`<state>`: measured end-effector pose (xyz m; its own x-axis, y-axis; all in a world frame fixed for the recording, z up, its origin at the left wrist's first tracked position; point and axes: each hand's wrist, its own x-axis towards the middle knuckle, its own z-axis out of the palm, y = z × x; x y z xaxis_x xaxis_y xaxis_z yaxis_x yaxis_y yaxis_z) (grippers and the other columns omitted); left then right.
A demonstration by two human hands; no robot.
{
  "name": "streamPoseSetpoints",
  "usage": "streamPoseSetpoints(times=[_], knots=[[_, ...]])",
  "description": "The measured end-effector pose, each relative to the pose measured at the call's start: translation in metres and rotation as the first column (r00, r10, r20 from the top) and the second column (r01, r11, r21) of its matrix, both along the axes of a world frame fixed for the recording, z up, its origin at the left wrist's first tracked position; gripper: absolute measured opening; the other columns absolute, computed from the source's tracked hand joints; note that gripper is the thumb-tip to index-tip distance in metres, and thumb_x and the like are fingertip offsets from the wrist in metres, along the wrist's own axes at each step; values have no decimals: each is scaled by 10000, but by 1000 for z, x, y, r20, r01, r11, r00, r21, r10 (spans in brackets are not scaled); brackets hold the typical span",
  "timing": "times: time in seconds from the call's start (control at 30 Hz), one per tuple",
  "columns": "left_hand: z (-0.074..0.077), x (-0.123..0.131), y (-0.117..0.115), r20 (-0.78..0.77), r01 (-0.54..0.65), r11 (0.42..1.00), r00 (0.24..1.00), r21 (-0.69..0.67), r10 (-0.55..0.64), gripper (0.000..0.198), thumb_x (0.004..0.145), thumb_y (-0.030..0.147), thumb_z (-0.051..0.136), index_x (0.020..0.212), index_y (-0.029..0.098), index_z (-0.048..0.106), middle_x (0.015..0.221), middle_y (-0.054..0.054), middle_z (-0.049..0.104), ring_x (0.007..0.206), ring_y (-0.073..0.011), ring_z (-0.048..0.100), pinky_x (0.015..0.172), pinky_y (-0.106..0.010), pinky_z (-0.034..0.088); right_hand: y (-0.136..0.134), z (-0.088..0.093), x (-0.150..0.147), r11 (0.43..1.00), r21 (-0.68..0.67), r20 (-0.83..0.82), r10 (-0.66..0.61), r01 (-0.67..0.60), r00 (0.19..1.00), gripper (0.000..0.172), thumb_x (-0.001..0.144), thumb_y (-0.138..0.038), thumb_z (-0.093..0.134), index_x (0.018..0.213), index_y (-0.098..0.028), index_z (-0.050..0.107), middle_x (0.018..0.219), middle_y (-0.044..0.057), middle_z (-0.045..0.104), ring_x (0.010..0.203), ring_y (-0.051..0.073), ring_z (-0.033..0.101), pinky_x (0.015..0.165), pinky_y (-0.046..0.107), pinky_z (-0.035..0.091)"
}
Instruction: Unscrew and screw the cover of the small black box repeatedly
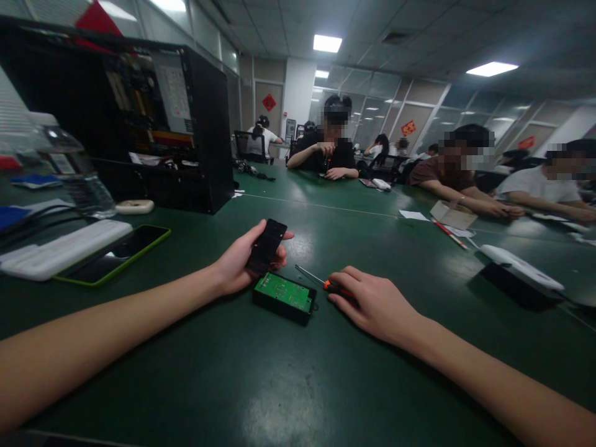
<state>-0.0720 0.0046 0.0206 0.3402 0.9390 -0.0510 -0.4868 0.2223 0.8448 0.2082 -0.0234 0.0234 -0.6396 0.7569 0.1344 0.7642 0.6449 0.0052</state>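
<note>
My left hand (237,262) is closed around a flat black cover (269,245), holding it tilted above the table. Just below it, a black plastic box (282,306) lies with its top side open, and a green circuit board (285,292) shows inside. My right hand (372,301) rests on the table to the right of the box, fingers wrapped over the orange-and-black handle of a screwdriver (311,275). The metal shaft points left, toward the area behind the box.
On the left stand an open computer case (209,130), a water bottle (81,171), a white power strip (69,248) and a green-edged phone (116,254). A white device (521,267) and a small box (451,214) lie right on the green table (209,385). Several people sit beyond.
</note>
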Motion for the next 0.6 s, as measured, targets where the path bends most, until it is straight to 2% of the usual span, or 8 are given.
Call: streamPoseSetpoints(times=[0.23,0.4,0.6], knots=[[-5,1,2,-3,4,1000,1000,18,-4,457,1008,479,512,1113,74,698,685,-43,624,647,-165,616,616,-258,493,1,0,2,1000,1,6,23,-23,1000,382,1019,-449,445,1249,-186,598,1129,98,651,940,221,660,805,361,541],[-8,0,4,21,20,1000,1000,1,-20,415,998,446,541,1091,72,695,623,1,538,592,-139,561,562,-228,455,1,0,2,1000,-7,12,18,-17,1000,374,1022,-440,440,1252,-189,596,1146,99,644,946,219,660,811,358,543],[-10,1,4,16,20,1000,1000,6,-20,489,991,495,524,1098,52,699,631,-10,536,573,-142,541,541,-227,444,2,-1,3,999,12,-6,34,-34,999,376,1023,-445,442,1255,-193,596,1132,102,651,935,210,659,803,346,534]])
